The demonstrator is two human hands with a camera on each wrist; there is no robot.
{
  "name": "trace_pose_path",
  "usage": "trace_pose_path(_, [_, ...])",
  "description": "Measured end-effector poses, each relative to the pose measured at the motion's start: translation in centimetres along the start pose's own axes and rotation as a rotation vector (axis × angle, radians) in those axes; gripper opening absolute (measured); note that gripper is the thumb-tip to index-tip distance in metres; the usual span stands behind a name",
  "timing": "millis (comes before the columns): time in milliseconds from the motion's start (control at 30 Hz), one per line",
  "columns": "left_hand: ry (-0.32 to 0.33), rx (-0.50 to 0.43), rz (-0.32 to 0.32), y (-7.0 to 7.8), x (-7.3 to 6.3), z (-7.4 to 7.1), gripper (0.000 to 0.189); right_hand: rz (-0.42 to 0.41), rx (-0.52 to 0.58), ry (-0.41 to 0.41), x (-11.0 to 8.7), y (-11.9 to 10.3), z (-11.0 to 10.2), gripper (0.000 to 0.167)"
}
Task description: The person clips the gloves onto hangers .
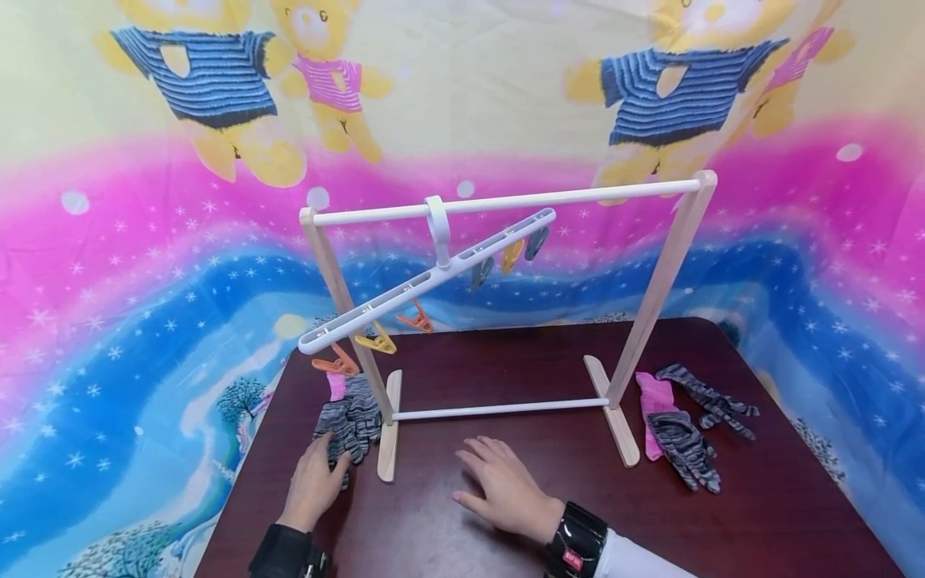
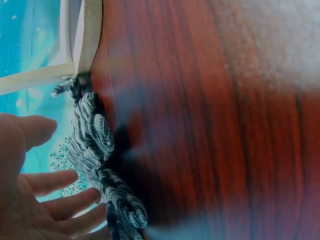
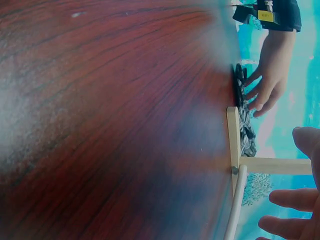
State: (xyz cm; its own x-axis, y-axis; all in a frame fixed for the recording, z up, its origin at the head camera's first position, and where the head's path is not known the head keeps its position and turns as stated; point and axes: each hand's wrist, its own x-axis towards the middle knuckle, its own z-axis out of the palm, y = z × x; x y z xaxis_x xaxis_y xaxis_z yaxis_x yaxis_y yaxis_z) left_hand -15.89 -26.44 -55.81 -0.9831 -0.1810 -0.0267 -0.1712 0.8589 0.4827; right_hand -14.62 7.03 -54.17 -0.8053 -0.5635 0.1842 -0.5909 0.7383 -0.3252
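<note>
My left hand (image 1: 315,482) is over the near end of the striped grey knit gloves (image 1: 347,421) at the table's left, fingers spread and relaxed. In the left wrist view those gloves (image 2: 92,132) lie bunched just beyond the fingertips. My right hand (image 1: 509,490) hovers over the table in front of the rack's lower bar, fingers extended and holding nothing. From the rack's top bar (image 1: 578,195) hangs a white clip hanger (image 1: 426,281), slanting across it. Orange, yellow and grey-blue clothespins (image 1: 511,255) dangle from the hanger with nothing in them.
Wooden feet (image 1: 613,413) support the rack on the dark red-brown table (image 1: 499,369). More striped gloves (image 1: 682,449) and a pink cloth piece (image 1: 654,405) lie to the right of the rack. A printed bear backdrop (image 1: 462,112) hangs behind.
</note>
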Motion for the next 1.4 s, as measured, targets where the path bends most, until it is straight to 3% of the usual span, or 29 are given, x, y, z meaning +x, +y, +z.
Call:
trace_pose_path(233, [-0.01, 0.02, -0.051, 0.01, 0.2, 0.21, 0.062, 0.02, -0.003, -0.017, 0.43, -0.09, 0.59, 0.059])
trace_pose_path(600, [-0.007, 0.116, -0.072, 0.52, 0.7, 0.04, 0.063, 0.017, -0.011, -0.01, 0.58, 0.14, 0.97, 0.059])
trace_pose_path(800, [0.037, 0.161, -0.058, 0.57, 1.0, 0.43, 0.062, 0.0, -0.019, 0.008, 0.71, 0.05, 0.96, 0.058])
trace_pose_path(1000, [0.09, 0.135, -0.024, 0.7, 1.0, 0.43, 0.058, 0.004, -0.022, 0.003, 0.78, -0.07, 0.81, 0.058])
trace_pose_path(1133, [0.092, 0.133, -0.019, 0.5, 1.01, 0.38, 0.056, -0.007, -0.027, 0.013, 0.81, 0.0, 0.93, 0.058])
trace_pose_path(1400, [0.133, 0.131, 0.009, 0.16, 0.71, 0.35, 0.039, -0.028, -0.036, 0.044, 0.68, 0.11, 1.05, 0.058])
